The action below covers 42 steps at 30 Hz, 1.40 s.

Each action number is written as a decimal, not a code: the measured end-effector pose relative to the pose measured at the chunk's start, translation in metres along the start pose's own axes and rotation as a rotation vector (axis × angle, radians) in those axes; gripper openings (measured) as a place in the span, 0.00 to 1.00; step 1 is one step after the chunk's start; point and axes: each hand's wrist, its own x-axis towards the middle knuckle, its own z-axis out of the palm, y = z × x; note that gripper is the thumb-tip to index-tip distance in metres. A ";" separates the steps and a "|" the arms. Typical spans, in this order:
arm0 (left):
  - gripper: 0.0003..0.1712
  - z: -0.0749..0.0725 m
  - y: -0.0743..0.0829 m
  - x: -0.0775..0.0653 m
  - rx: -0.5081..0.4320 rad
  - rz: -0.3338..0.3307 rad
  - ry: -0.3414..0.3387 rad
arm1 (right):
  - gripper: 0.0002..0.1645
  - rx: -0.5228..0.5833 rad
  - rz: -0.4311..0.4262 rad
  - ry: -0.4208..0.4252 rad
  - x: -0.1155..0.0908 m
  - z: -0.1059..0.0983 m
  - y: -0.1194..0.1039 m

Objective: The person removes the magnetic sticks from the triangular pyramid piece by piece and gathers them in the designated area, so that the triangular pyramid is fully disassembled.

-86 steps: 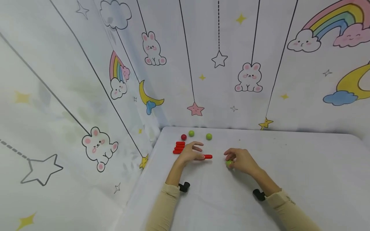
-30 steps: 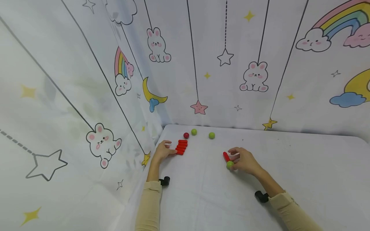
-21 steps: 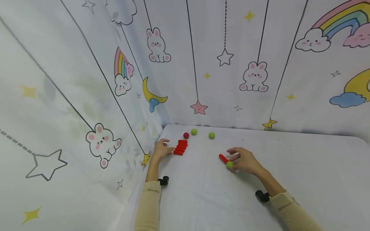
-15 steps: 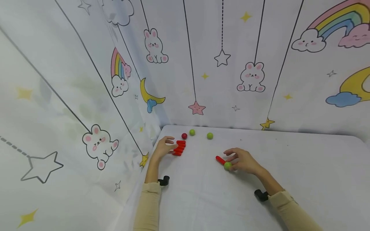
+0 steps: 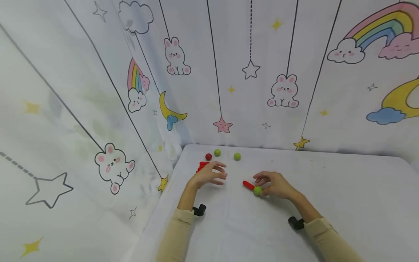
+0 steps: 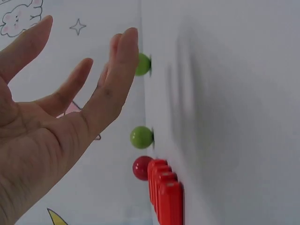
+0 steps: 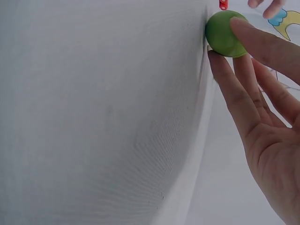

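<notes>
My right hand pinches a green ball between thumb and fingertips, low at the white table surface. A red stick lies slanted on the table, its near end at this ball. My left hand is held over the table with fingers spread and nothing in them. In the head view it partly covers a row of several short red sticks. The left wrist view shows the ends of these red sticks side by side, below the hand.
Behind the row are a red ball and a green ball. Another green ball lies further right. A white cloth with cartoon prints hangs along the table's back and left.
My left hand has gone from holding a red stick to the row's left side, then moved right, empty. One red stick now lies at the green ball, having swung leftward. My right hand stays at the ball.
</notes>
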 end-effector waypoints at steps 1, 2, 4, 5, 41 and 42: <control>0.31 0.005 0.001 0.003 0.006 -0.015 -0.025 | 0.38 0.000 0.007 0.000 0.000 0.000 0.000; 0.32 0.009 0.002 0.007 0.016 -0.026 -0.046 | 0.38 0.001 0.014 0.000 0.000 0.000 -0.001; 0.34 0.019 0.003 0.015 0.026 -0.042 -0.083 | 0.39 -0.002 0.026 0.001 0.000 -0.001 -0.001; 0.35 0.024 0.004 0.019 0.040 -0.050 -0.097 | 0.39 -0.002 0.033 0.000 0.000 -0.001 -0.001; 0.28 0.074 -0.005 0.048 0.210 -0.060 -0.063 | 0.34 0.021 0.129 0.040 0.000 0.004 -0.020; 0.29 0.074 -0.005 0.047 0.206 -0.062 -0.059 | 0.34 0.021 0.133 0.040 0.000 0.006 -0.021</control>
